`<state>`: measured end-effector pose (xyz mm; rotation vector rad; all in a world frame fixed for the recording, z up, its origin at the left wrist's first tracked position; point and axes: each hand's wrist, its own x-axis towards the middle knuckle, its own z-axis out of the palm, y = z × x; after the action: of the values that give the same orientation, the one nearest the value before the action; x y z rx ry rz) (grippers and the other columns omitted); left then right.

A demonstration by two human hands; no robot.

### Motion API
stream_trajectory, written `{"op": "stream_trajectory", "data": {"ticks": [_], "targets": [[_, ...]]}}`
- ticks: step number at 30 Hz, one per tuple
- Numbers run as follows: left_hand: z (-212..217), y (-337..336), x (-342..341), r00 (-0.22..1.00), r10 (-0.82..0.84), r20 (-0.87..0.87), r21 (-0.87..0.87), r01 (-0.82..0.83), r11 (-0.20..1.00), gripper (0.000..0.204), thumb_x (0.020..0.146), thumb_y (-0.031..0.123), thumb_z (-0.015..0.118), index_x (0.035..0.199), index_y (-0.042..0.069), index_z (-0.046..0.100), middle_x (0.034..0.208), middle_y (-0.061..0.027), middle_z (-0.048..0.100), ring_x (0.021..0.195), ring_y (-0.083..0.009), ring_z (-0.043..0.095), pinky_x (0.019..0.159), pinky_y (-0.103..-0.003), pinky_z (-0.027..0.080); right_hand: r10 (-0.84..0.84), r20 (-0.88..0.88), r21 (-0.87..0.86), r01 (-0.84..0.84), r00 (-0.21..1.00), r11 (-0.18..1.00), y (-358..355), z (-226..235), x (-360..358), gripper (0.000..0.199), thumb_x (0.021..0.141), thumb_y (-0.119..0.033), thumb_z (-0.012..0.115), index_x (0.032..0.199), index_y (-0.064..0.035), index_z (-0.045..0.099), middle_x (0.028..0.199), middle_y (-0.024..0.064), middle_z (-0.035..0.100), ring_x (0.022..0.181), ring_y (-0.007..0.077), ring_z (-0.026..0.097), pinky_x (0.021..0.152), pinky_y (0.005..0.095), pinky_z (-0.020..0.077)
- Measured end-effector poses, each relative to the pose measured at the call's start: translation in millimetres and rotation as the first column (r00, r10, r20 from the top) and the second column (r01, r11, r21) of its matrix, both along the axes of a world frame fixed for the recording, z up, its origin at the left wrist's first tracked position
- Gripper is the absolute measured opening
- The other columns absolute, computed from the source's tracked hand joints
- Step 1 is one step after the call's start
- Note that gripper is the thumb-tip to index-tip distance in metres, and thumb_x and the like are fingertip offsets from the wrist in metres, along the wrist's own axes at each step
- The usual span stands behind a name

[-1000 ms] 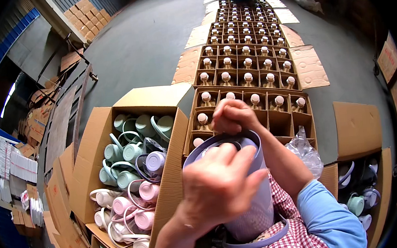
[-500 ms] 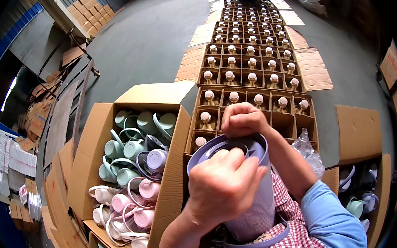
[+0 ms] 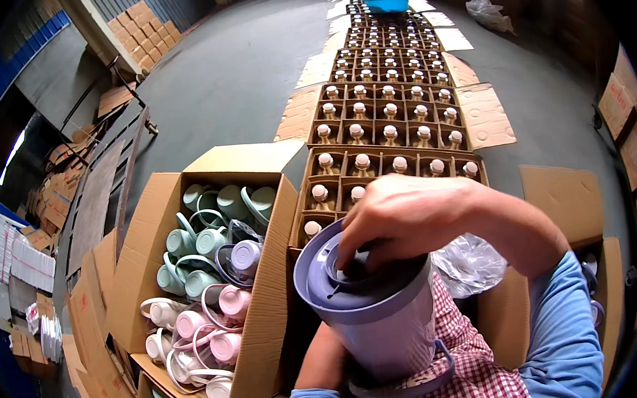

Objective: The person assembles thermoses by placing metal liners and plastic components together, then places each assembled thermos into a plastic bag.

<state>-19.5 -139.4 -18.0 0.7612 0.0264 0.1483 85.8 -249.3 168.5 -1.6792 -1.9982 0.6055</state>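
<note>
A large purple thermos jug body (image 3: pixel 378 336) stands on my lap, tilted, with its round top facing up and its purple strap-like handle (image 3: pixel 408 390) low against my apron. My right hand (image 3: pixel 409 214) reaches over the top from the right. Its bent fingers dip into the purple inner ring (image 3: pixel 327 262); the fingertips, and whatever they grip, are hidden. My left forearm (image 3: pixel 322 359) runs behind the jug's lower left side, and the jug hides that hand. Just beyond is a divided carton (image 3: pixel 301 214) of shiny bottles (image 3: pixel 361 164) with pale caps.
An open carton (image 3: pixel 271 307) at left holds green, pink, white and purple lidded parts with loop handles. Clear plastic (image 3: pixel 470 266) lies right of the jug. Another open carton (image 3: pixel 613 310) stands at far right. Bottle cartons run into the distance, with a blue basin (image 3: pixel 387 3) on them.
My left hand, a fist above the jug's top, has gone down behind the jug. My right hand has moved from the far rim onto the inner ring. The jug leans more to the left.
</note>
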Motion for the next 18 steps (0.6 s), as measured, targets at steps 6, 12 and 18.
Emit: {"op": "stream_trajectory", "data": {"ticks": [6, 12, 18], "targets": [[-6, -7, -22, 0.999, -0.02, -0.043, -0.003, 0.02, 1.0, 0.037, 0.096, 0.032, 0.049, 0.094, -0.002, 0.063, 0.08, -0.0057, 0.06, 0.076, -0.0139, 0.057, 0.069, -0.025, 0.045, 0.37, 0.188, 0.162, -0.401, 0.91, 0.902, 2, 11, -15, 0.015, 0.068, -0.009, 0.064, 0.082, -0.0064, 0.069, 0.075, 0.0117, 0.065, 0.076, 0.0299, 0.065, 0.064, 0.0406, 0.0521], [7, -17, -39, 0.996, 0.049, -0.073, 0.103, -0.041, 0.994, 0.037, 0.097, 0.032, 0.047, 0.092, -0.002, 0.062, 0.076, -0.0037, 0.059, 0.072, -0.0122, 0.057, 0.065, -0.024, 0.044, 0.08, 0.414, 0.318, -0.226, 0.907, 0.921, -18, 19, -52, 0.021, 0.066, -0.02, 0.06, 0.059, -0.0005, 0.063, 0.053, 0.0142, 0.057, 0.053, 0.0298, 0.062, 0.05, 0.0386, 0.0513], [18, -15, -50, 0.946, 0.287, -0.151, 0.294, -0.234, 0.927, 0.038, 0.098, 0.031, 0.044, 0.09, -0.002, 0.062, 0.073, -0.0017, 0.059, 0.068, -0.0106, 0.056, 0.062, -0.022, 0.043, -0.267, 0.379, -0.03, 0.3, 0.886, 0.954, -31, 15, -29, 0.02, 0.071, -0.015, 0.056, 0.067, 0.0017, 0.066, 0.064, 0.0174, 0.063, 0.062, 0.0306, 0.065, 0.056, 0.0387, 0.053]]}}
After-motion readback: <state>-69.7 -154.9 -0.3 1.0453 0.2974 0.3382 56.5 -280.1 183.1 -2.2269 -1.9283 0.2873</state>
